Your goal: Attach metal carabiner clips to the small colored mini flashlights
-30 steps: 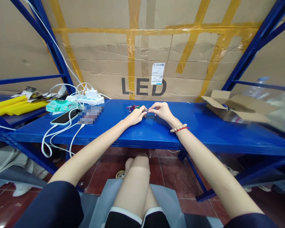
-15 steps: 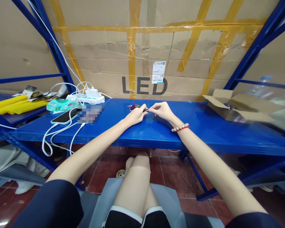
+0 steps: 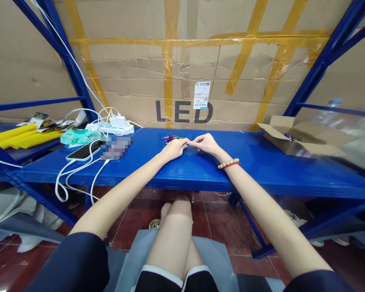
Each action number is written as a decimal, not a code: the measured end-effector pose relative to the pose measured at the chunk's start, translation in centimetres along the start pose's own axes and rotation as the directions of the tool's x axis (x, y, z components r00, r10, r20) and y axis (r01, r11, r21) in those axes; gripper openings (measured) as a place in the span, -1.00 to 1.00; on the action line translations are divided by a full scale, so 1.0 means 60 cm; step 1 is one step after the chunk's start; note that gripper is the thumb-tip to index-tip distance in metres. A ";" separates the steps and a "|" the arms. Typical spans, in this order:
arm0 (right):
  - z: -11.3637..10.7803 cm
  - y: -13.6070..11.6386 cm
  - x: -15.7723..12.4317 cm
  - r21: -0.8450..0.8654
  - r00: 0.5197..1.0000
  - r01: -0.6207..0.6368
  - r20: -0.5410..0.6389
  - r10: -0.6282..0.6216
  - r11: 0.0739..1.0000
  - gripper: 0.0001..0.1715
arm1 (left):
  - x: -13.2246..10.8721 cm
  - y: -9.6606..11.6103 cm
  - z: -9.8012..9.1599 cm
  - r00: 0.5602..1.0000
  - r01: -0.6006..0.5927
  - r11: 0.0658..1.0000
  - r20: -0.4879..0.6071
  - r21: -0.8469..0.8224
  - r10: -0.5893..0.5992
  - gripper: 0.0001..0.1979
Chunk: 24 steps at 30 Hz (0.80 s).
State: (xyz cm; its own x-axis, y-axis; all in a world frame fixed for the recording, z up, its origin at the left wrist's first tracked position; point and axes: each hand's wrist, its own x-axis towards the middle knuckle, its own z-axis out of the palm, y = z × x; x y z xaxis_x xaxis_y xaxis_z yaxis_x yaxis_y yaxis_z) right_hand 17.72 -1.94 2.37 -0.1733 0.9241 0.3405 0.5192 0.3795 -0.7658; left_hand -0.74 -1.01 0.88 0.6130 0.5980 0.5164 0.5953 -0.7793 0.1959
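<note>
My left hand point(image 3: 175, 147) and my right hand point(image 3: 206, 144) rest on the blue shelf point(image 3: 200, 166), their fingertips meeting in a pinch around a small dark item point(image 3: 187, 142) too tiny to name. Just behind the left hand lies a little heap of small coloured pieces point(image 3: 169, 138), purple, red and green. A bead bracelet with a red cord point(image 3: 228, 164) circles my right wrist.
A phone point(image 3: 82, 151) on white cables lies at the left, beside a white power strip point(image 3: 117, 126), a teal wipes pack point(image 3: 76, 136) and yellow rolls point(image 3: 16, 136). An open cardboard box point(image 3: 295, 138) sits at the right. A taped LED carton point(image 3: 185, 73) forms the back wall.
Both hands stay pinched together at the same spot; only the view has shifted slightly.
</note>
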 end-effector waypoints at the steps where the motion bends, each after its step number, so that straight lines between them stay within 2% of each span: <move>1: -0.001 0.001 0.001 -0.043 0.997 0.064 -0.037 -0.065 0.997 -0.40 | 0.001 -0.002 0.002 1.000 0.017 1.000 0.010 0.008 -0.017 -0.80; 4: -0.003 0.004 0.005 -0.061 0.973 0.221 -0.056 -0.224 0.973 -0.41 | 0.004 -0.009 0.007 0.998 0.058 0.998 0.004 0.000 -0.058 -0.79; 8: -0.004 0.005 0.007 -0.103 0.952 0.303 -0.003 -0.305 0.948 -0.44 | 0.004 -0.011 0.005 1.000 0.002 0.998 0.019 -0.062 -0.001 -0.76; 12: -0.005 0.009 0.006 -0.126 0.959 0.278 -0.018 -0.282 0.952 -0.47 | -0.001 -0.005 0.001 0.998 -0.018 0.997 0.060 -0.077 0.023 -0.73; 17: -0.006 0.016 0.006 -0.106 0.977 0.213 -0.002 -0.215 0.971 -0.48 | -0.004 0.002 -0.004 0.996 0.016 0.999 0.091 0.028 -0.018 -0.72; 20: -0.005 0.015 0.007 -0.077 0.979 0.200 -0.017 -0.202 0.977 -0.48 | -0.004 0.002 -0.004 0.993 0.004 1.000 0.115 -0.021 -0.002 -0.71; 24: -0.004 0.014 0.009 -0.005 0.982 0.180 -0.053 -0.180 0.984 -0.45 | -0.004 -0.001 0.000 0.996 0.009 0.997 0.094 -0.081 -0.002 -0.72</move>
State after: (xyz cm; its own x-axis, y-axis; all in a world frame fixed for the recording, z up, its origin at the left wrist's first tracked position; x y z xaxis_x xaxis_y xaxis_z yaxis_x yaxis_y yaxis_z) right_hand 18.25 -1.15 2.04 -0.2195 0.8370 0.5012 0.4834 0.5395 -0.6894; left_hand -0.92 -1.09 0.75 0.6580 0.6141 0.4358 0.5568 -0.7864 0.2676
